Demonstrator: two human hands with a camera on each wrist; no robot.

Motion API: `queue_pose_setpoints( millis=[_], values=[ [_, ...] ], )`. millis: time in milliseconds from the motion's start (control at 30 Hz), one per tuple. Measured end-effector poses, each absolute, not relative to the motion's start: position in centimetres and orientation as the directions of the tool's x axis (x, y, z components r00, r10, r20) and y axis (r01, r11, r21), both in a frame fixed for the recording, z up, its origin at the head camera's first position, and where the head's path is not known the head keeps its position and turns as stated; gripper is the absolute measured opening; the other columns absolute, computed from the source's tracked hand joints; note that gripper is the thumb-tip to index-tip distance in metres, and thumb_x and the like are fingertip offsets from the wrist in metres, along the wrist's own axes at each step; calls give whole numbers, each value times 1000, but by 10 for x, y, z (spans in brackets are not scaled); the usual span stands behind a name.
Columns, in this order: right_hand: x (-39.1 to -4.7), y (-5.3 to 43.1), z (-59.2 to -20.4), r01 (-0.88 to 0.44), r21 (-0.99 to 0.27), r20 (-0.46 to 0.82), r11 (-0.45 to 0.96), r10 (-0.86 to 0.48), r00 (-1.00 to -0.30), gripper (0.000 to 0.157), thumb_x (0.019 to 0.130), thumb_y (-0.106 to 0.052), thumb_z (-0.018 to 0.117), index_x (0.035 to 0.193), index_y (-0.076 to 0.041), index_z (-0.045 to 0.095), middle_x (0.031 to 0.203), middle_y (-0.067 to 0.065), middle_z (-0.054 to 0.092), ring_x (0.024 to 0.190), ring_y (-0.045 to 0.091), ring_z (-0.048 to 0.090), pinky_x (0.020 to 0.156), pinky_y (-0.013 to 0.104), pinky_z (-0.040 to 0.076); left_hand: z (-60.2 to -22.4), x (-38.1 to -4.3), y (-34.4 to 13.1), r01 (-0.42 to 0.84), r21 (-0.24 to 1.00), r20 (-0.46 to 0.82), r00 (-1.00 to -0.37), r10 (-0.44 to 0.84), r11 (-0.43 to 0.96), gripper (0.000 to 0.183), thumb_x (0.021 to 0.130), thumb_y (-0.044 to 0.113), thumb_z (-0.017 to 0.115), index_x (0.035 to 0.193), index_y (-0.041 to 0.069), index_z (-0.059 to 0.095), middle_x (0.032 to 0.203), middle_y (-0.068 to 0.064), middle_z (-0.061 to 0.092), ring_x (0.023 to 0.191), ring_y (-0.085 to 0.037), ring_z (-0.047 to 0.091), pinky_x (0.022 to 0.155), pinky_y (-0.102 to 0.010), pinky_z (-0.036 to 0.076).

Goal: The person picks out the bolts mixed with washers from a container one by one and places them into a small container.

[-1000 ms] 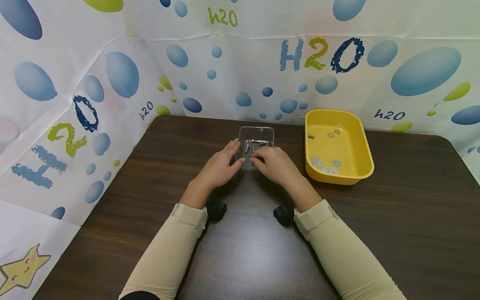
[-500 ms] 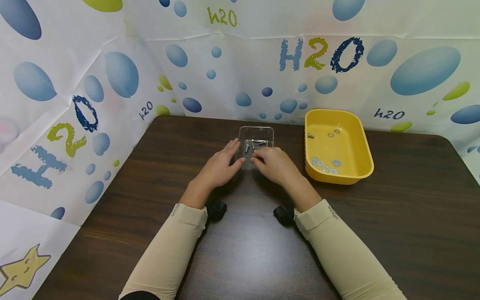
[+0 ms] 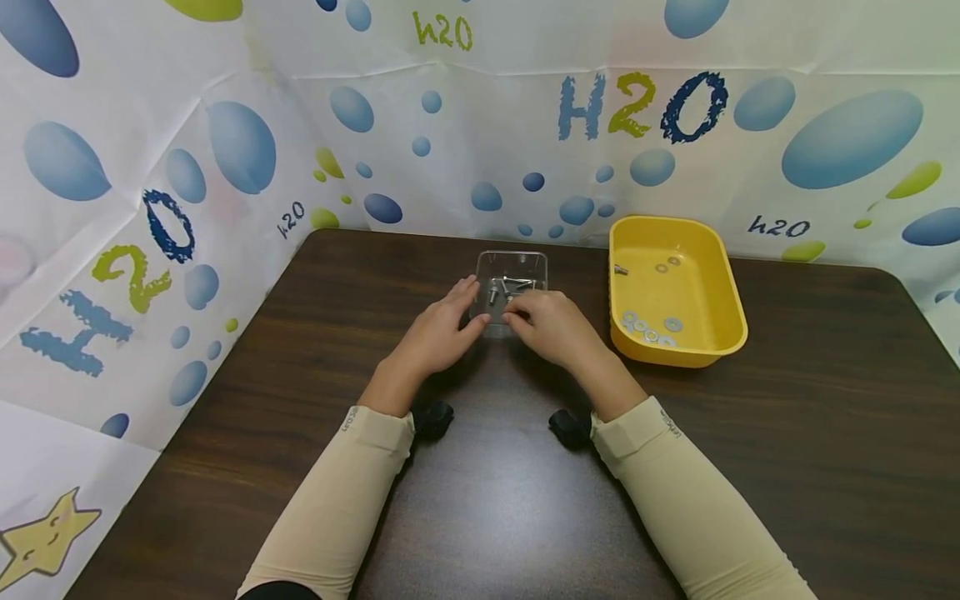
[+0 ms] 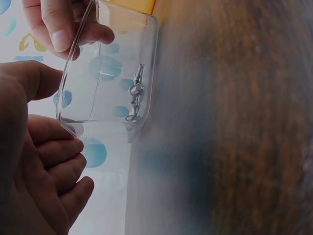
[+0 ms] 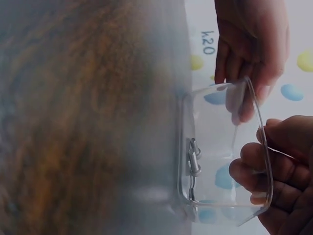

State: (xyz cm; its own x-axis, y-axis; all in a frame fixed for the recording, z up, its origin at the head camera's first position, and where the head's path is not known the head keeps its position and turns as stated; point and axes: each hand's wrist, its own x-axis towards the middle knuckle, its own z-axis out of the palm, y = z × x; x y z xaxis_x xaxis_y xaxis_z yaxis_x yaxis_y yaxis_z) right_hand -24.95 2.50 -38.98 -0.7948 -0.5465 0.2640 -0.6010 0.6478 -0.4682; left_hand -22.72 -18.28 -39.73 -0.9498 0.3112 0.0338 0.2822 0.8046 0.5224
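Note:
A clear plastic box stands near the table's back edge with several small metal bolts on its floor. My left hand is at the box's left front corner. Its thumb reaches the front rim, and the outstretched fingers lie along the left side. Over the front right part bends my right hand, its curled fingertips inside the box, above the bolts in the right wrist view. Whether anything is between its thumb and fingers cannot be made out.
A yellow tub is to the right of the box. Several flat washers and a small metal fastener lie in it. A white sheet with blue drops hangs behind the dark wooden table.
One bolt in the box shows at a different slant than before. My right hand has shifted very slightly; my left hand has kept its place.

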Motion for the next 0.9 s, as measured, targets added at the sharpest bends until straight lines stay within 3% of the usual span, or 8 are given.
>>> queue_pose_setpoints(
  millis=[300, 567, 900],
  values=[
    [-250, 40, -377, -568, -542, 321, 619, -472, -821, 18, 95, -20, 67, 104, -8, 77, 95, 6, 73, 80, 20, 63, 76, 37, 55, -392, -226, -181, 273, 517, 34, -953, 300, 811, 67, 103, 42, 47, 155, 5, 27, 165, -6, 19, 152, -19, 15, 121, -47, 22],
    [-258, 74, -353, -521, -551, 360, 652, -378, -853, 24, 98, -24, 63, 107, -6, 75, 103, 10, 73, 89, 25, 65, 84, 43, 55, -381, -224, -158, 347, 503, 133, -936, 326, 791, 66, 102, 40, 49, 156, 8, 27, 165, -3, 20, 152, -16, 14, 121, -44, 23],
    [-278, 127, -328, -298, -618, 187, 727, -232, -954, 36, 101, -32, 57, 120, -5, 69, 116, 14, 68, 107, 31, 60, 97, 49, 50, -373, -220, -87, 486, 470, 141, -865, 482, 736, 65, 103, 42, 47, 156, 9, 28, 165, -3, 20, 152, -13, 13, 121, -38, 23]
  ],
)
